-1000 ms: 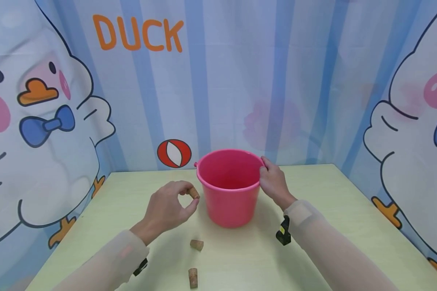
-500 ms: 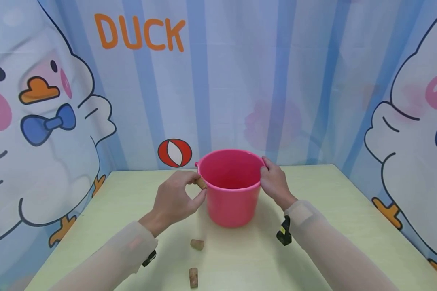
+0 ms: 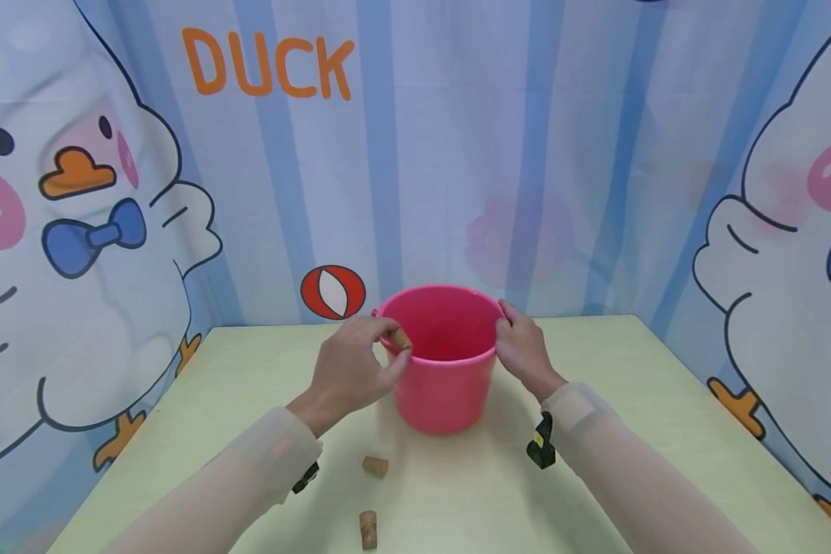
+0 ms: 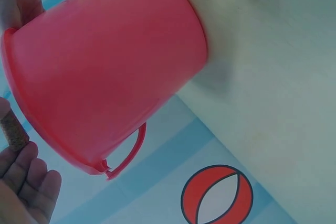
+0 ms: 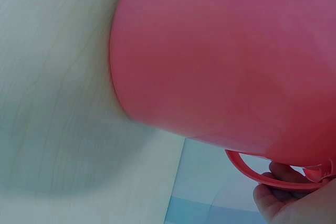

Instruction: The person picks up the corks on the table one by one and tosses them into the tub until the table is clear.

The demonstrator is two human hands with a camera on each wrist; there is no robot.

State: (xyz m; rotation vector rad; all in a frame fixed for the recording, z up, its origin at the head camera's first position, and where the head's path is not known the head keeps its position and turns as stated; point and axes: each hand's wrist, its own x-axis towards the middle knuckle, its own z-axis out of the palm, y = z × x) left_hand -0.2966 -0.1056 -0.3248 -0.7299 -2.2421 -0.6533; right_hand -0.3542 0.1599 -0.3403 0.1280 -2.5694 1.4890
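Observation:
A pink bucket (image 3: 443, 396) stands upright on the table. My left hand (image 3: 353, 362) pinches a cork (image 3: 401, 338) between thumb and fingers at the left side of the bucket's rim. In the left wrist view that cork (image 4: 14, 131) shows beside the rim, held at its ends. My right hand (image 3: 522, 346) grips the rim on the right side, thumb near the front and fingers behind. The right wrist view shows the bucket's handle (image 5: 273, 183) hanging down by the right hand's fingers (image 5: 268, 198). The inside bottom of the bucket is hidden.
Two more corks lie on the pale table (image 3: 595, 423) in front of the bucket: a nearer cork (image 3: 368, 529) and a farther cork (image 3: 375, 466). Behind the table hangs a blue striped curtain (image 3: 443, 154) with duck pictures.
My left hand has carried the cork to the right, from beside the bucket up to its rim. The right hand and the bucket have stayed in place.

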